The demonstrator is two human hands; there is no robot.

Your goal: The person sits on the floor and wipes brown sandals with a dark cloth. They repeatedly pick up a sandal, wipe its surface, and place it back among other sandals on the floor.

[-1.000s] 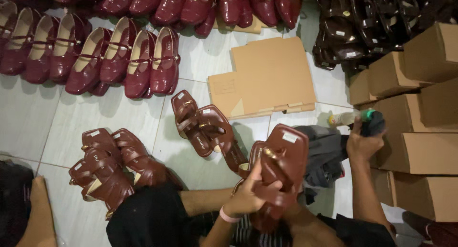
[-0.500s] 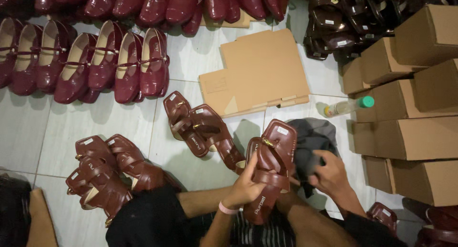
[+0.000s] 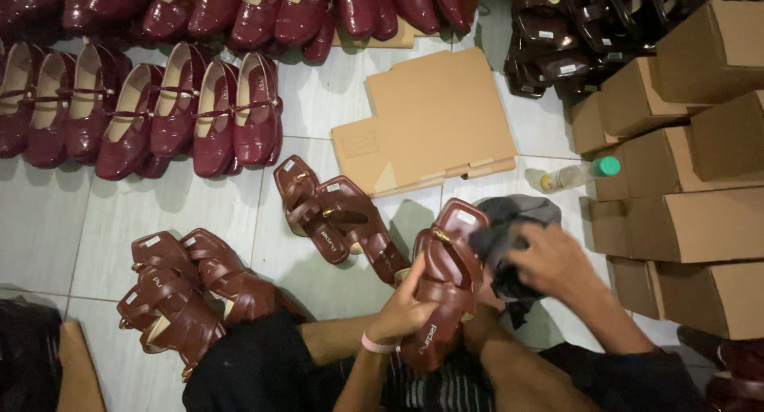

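Observation:
My left hand (image 3: 410,307) grips a brown strappy sandal (image 3: 446,288) by its side and holds it up over my lap, sole toward me. My right hand (image 3: 553,261) is closed on a dark grey cloth (image 3: 505,229) and presses it against the sandal's upper right edge. More of the cloth lies bunched on the floor behind the sandal. A pink band sits on my left wrist.
Another brown sandal pair (image 3: 334,217) lies on the tiles ahead, more sandals (image 3: 187,288) at the left. Rows of glossy maroon flats (image 3: 151,113) fill the back left. Flat cardboard (image 3: 430,121) lies centre; stacked cardboard boxes (image 3: 684,173) and a green-capped bottle (image 3: 577,173) stand right.
My right hand left the bottle at the right, came back to the sandal and took up the grey cloth. The sandal has tilted slightly in my left hand.

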